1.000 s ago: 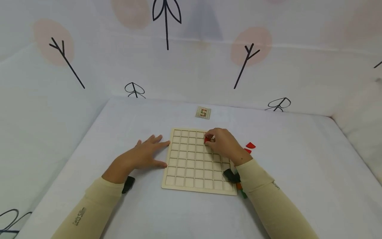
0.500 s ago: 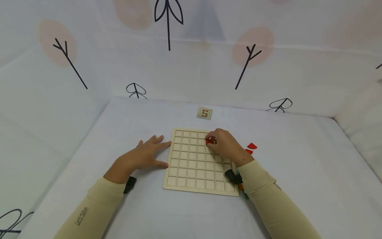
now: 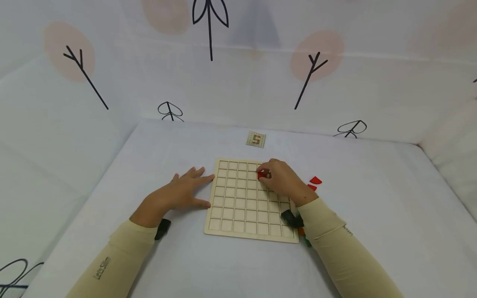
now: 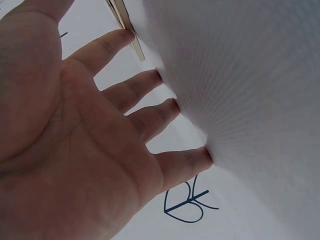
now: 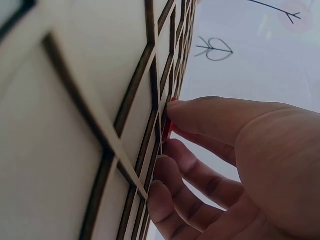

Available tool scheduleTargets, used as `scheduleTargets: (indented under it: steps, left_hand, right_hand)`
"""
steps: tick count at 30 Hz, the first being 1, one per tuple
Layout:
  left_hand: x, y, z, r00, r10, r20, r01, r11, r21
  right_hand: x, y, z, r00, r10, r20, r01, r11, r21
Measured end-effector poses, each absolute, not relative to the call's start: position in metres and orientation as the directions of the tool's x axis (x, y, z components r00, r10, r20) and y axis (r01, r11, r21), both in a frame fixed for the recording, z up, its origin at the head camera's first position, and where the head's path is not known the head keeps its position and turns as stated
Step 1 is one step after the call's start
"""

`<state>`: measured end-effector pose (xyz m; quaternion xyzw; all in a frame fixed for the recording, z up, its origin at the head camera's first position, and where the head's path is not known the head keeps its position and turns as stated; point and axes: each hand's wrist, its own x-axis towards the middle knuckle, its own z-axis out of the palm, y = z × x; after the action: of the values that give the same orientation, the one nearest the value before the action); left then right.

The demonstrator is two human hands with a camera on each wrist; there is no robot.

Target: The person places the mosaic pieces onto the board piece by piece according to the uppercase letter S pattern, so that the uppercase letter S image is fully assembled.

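Note:
A pale wooden grid board (image 3: 240,203) lies on the white table. My right hand (image 3: 281,179) pinches a small red piece (image 3: 260,175) between thumb and fingers at a cell near the board's far right part. In the right wrist view the red piece (image 5: 170,121) stands at the grid's ridges, with the other fingertips against the board. My left hand (image 3: 180,192) lies flat with spread fingers at the board's left edge; its thumb and index finger touch that edge. The left wrist view shows the left fingertips (image 4: 206,156) pressed on the cloth, holding nothing.
A small pattern card (image 3: 256,139) with an S-like figure lies behind the board. Two red pieces (image 3: 315,180) lie to the right of it. Orange and green pieces (image 3: 307,241) show partly under the right forearm. Patterned white cloth walls rise at the back and sides.
The right hand stays at the same far cell with the red piece, and the left hand keeps its place. The whole view has shifted slightly.

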<state>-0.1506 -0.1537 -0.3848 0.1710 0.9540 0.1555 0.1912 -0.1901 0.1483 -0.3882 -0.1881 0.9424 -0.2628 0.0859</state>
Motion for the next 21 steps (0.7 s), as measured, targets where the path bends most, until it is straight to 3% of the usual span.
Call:
scheduleTargets:
  steps: [8,21]
  left_hand:
    - [-0.150,-0.153,-0.385,-0.869,0.383,-0.315,0.258,0.891,0.373]
    - [-0.152,-0.152,-0.385,-0.867,0.377,-0.326,0.243,0.891,0.383]
  right_hand:
    - [-0.186,0.151,-0.379,-0.924,-0.381,-0.021,-0.318,0.799,-0.510]
    - [-0.169,0.172,-0.332,-0.928,-0.307,0.211,-0.372,0.761,-0.531]
